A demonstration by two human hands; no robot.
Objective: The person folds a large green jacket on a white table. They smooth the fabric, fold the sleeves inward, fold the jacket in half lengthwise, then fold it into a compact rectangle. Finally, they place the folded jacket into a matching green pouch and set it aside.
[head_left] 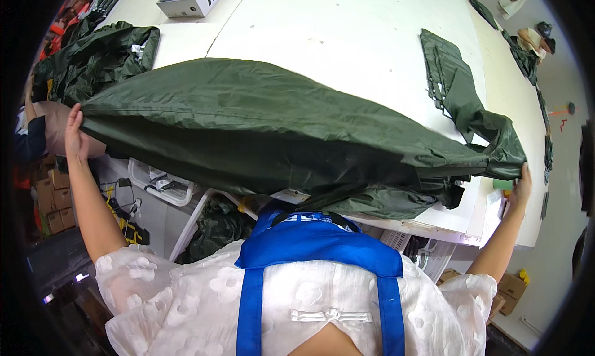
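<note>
A large piece of dark green, slightly shiny coated fabric [260, 102] is stretched wide across the table's near edge, its lower part sagging into a dark fold. My left hand [75, 133] grips its left corner, arm reaching far out. At the far right, my right hand [522, 185] is closed on the other end, where the fabric bunches; some of those fingers are hidden behind it. More green fabric [390, 201] hangs loosely over the table edge before my blue apron [316, 244]. Whether the piece is a finished garment I cannot tell.
The white table [347, 40] spreads ahead. Folded green fabric [449, 71] lies right, touching the stretched piece; a crumpled green heap [105, 58] lies left near another person's sleeve [31, 139]. An open box [186, 5] stands at the back. A clear plastic bin [162, 185] sits below the edge.
</note>
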